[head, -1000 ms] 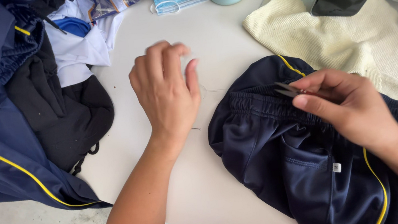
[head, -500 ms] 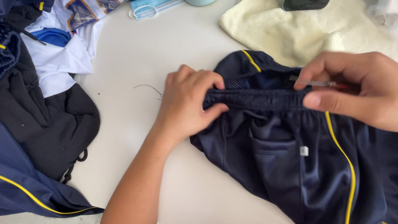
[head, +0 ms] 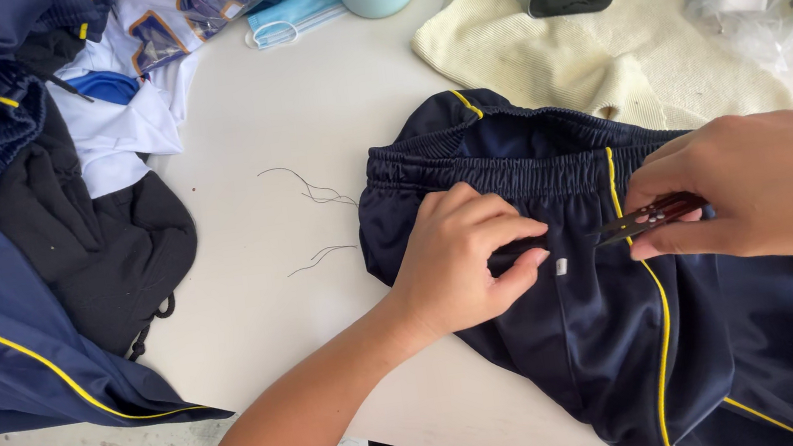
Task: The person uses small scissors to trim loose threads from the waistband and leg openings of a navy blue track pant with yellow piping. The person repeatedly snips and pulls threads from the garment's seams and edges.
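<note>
Navy fabric just below the elastic waistband is pinched by the left hand (head: pixel 467 260), which a second ago lay flat on the white table (head: pixel 302 113). Small dark thread snips (head: pixel 653 215), closed in the right hand (head: pixel 765 183), have been brought beside that fold. The shorts (head: pixel 581 331), yellow-piped, lie flat at the table's near edge; loose threads (head: pixel 312 188) lie nearby.

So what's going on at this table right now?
A person is working on navy shorts with yellow piping, spread on a white table. The left hand pinches the fabric just below the elastic waistband, beside a small white tag. The right hand holds a small dark thread snip pointed at that spot. Loose threads lie on the table, with a pile of dark clothes to the left.
</note>
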